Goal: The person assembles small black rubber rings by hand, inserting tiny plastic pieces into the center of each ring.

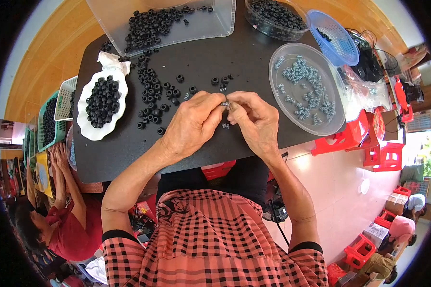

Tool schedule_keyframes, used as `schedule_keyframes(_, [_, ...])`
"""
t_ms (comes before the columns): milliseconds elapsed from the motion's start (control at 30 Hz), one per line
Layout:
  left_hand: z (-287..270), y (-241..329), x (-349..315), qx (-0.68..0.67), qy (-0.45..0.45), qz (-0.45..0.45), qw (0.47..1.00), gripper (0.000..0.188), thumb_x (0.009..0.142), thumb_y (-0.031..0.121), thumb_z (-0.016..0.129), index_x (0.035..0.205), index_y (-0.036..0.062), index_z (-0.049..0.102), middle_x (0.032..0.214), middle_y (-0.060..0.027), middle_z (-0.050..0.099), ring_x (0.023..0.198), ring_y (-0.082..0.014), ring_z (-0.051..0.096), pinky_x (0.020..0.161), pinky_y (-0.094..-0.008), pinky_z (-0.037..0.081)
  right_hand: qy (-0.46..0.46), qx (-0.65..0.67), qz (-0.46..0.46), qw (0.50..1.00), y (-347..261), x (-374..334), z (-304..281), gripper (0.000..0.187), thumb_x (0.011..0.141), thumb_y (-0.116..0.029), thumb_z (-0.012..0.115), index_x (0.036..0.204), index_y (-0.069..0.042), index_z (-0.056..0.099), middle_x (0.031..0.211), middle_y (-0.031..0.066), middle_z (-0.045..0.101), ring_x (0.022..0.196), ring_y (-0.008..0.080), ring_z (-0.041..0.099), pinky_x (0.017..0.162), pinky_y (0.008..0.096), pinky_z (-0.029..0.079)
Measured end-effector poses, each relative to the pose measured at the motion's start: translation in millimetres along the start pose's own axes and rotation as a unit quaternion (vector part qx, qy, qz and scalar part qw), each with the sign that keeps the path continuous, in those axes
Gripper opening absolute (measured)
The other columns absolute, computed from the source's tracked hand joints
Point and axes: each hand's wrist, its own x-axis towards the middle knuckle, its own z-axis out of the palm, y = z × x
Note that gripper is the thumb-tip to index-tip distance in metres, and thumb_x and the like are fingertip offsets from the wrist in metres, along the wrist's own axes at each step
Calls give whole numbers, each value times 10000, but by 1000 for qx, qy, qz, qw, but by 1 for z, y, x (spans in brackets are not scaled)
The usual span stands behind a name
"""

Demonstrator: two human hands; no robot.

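My left hand (190, 123) and my right hand (255, 119) meet over the near middle of the dark table (129, 160). Both are closed in a pinch, fingertips almost touching. A tiny silvery piece, apparently a coil spring (224, 103), shows between them; the fingers hide most of it. Loose springs (225, 126) lie just below the fingertips. Beyond the hands are a few round black plastic pieces (215, 81) with holes. More black pieces (152, 91) trail across the table left of my hands. To the right, a round clear tray (276, 79) bears many bluish-silver coil springs (304, 74).
A white scalloped dish (86, 125) heaped with black pieces sits at left. Behind stand a clear bin (210, 26) and a clear bowl (273, 32) with black pieces, plus a blue basket (342, 50). Red stools (345, 136) stand right; a person (76, 220) works at left.
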Motion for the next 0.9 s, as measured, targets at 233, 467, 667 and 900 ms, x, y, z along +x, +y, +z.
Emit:
schedule_keyframes(233, [1,-1,0,69,16,67,995,226,799,-60,614,1023,-50,591,856,-152,613,811,-291,605,692,-359,501,-25,29,15,999,1,-1,-3,90,879,12,606,962,33,634,799,42,647,686,65,600,626,206,499])
schedule_keyframes(467, [0,-7,0,111,35,142,983,285,763,-50,652,1037,-43,573,857,-144,575,825,-298,576,716,-389,492,-28,69,36,997,1,0,-3,75,872,25,599,935,30,640,778,47,647,679,75,609,613,208,507])
schedule_keyframes(667, [-1,-1,0,67,13,110,992,177,803,-31,619,972,-37,566,833,-146,568,815,-303,571,690,-389,481,-35,43,20,998,2,0,-3,81,845,51,599,907,21,640,763,31,639,682,64,604,604,200,493])
schedule_keyframes(900, [-7,8,4,-152,-112,-201,961,193,974,141,472,923,-15,572,714,-58,587,604,-135,556,639,-282,455,-7,28,-16,999,-1,-1,-2,76,835,71,601,885,20,629,781,37,644,675,62,597,595,195,485])
